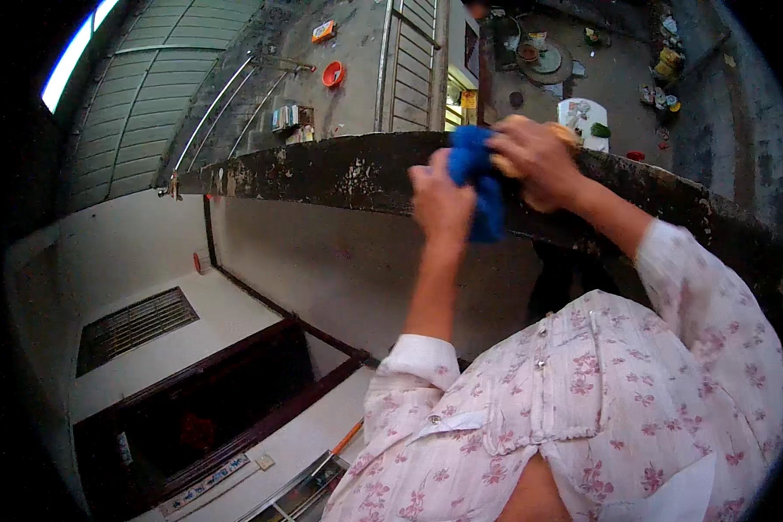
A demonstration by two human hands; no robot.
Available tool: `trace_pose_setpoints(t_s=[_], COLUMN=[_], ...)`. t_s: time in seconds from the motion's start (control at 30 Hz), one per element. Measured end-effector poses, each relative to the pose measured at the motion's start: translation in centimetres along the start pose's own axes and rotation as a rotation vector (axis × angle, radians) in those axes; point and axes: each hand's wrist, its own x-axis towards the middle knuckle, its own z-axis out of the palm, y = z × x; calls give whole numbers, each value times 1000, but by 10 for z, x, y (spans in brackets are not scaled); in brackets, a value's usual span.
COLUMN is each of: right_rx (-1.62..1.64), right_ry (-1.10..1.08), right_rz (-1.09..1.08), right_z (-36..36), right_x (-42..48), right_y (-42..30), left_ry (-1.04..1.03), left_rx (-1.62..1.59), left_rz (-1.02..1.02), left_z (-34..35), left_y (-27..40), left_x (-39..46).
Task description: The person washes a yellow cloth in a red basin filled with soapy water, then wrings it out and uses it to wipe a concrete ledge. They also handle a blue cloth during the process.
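Note:
In the head view, my left hand [445,205] grips a blurred blue cloth [487,212]. The cloth's bunched top stands over a dark, weathered parapet ledge [339,173], and its lower end hangs down on my side. My right hand [538,156] is closed on a soft tan item [564,135], maybe another cloth, that shows on both sides of the fingers. Both hands are close together above the ledge. Motion blur hides exactly where the blue cloth and the right-hand fingers meet.
Beyond the ledge lies a lower courtyard with a metal railing [414,65], a red basin [333,74], a white table [577,117] and a round slab [548,60]. Metal rails [218,104] rise at the ledge's left end. A dark doorway [215,398] is at lower left.

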Motion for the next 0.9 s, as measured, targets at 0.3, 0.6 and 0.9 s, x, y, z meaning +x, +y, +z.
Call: trace_pose_setpoints(t_s=[0.3,0.6,0.9], right_rx=[151,-29,138], right_ry=[-63,-135,-283], right_rz=[62,141,-145], right_z=[31,-82,117], right_x=[46,-63,103], right_y=[2,-42,-96], left_ry=[-43,-168,272], left_rx=[27,-315,-63], left_rz=[-111,94,-194], left_z=[-9,9,-28], left_y=[-15,35,-143], left_x=[-9,-97,2])
